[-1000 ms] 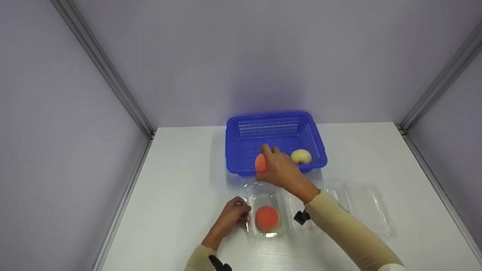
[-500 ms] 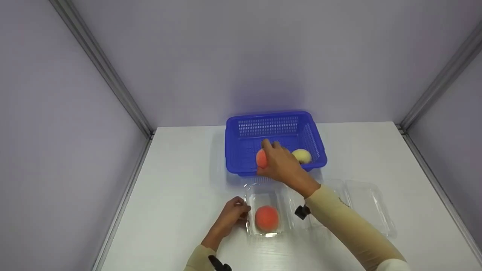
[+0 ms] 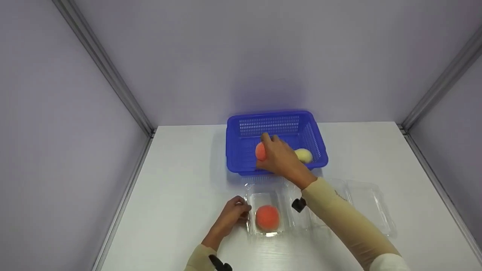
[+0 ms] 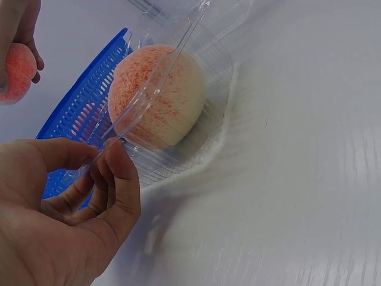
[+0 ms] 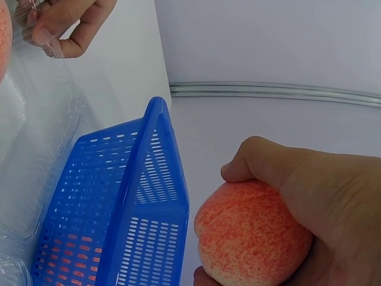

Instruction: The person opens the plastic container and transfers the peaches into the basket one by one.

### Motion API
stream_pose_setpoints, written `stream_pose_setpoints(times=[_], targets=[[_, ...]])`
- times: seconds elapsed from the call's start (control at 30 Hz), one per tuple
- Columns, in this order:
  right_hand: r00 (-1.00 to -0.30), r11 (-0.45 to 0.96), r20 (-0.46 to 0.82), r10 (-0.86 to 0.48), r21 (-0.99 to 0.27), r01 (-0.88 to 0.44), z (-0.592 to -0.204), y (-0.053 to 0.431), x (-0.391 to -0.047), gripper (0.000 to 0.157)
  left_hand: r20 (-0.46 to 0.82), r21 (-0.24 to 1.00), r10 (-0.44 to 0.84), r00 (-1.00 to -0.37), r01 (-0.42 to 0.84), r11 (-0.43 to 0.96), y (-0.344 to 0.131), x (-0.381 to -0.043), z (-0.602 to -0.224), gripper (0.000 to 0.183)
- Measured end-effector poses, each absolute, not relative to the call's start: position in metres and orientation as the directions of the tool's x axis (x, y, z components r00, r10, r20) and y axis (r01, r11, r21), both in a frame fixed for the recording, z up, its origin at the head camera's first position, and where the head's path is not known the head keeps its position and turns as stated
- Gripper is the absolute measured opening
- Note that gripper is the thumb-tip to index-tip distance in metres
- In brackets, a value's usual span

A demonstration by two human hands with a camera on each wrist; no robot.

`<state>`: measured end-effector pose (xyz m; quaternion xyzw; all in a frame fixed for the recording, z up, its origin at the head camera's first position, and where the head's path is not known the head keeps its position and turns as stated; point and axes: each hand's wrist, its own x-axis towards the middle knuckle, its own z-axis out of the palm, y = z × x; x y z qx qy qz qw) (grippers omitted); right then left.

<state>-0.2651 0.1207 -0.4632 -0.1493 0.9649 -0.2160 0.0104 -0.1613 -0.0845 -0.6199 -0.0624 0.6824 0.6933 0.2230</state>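
Note:
In the head view my right hand (image 3: 278, 156) is over the blue basket and grips a peach (image 3: 260, 151). The right wrist view shows that red-orange peach (image 5: 253, 235) held between thumb and fingers. My left hand (image 3: 232, 213) pinches the left rim of a clear plastic clamshell box (image 3: 263, 188). Close up in the left wrist view, the left hand (image 4: 89, 196) has thumb and fingertips on the thin clear edge. Inside the box, at its near end, lies another peach (image 3: 267, 218), red on one side and pale on the other.
The slotted blue basket (image 3: 233, 150) stands against the back wall with a pale yellowish fruit (image 3: 303, 155) in its right corner. Red shows through its slots in the right wrist view. A second clear clamshell box (image 3: 371, 207) lies open at the right, partly behind the right sleeve.
My right hand, with the peach, has moved slightly away from the clear box, farther over the basket. The left hand and the peach in the box have stayed put.

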Motion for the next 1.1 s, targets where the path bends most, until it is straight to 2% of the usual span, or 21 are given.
stream_pose_setpoints(times=[0.3, 0.6, 1.1], targets=[[-0.959, 0.860, 0.026, -0.281, -0.436, -0.264, -0.463, 0.118, -0.274, 0.081, -0.391, 0.918, 0.232, -0.891, -0.395, 0.030, -0.082, -0.159, -0.619, 0.013], [-0.946, 0.831, 0.057, -0.320, -0.461, -0.309, -0.468, 0.118, -0.282, 0.074, -0.392, 0.917, 0.236, -0.889, -0.398, 0.022, -0.081, -0.157, -0.618, 0.014], [-0.957, 0.829, 0.006, -0.290, -0.498, -0.254, -0.481, 0.114, -0.297, 0.078, -0.377, 0.924, 0.233, -0.897, -0.380, 0.031, -0.082, -0.157, -0.620, 0.012]])
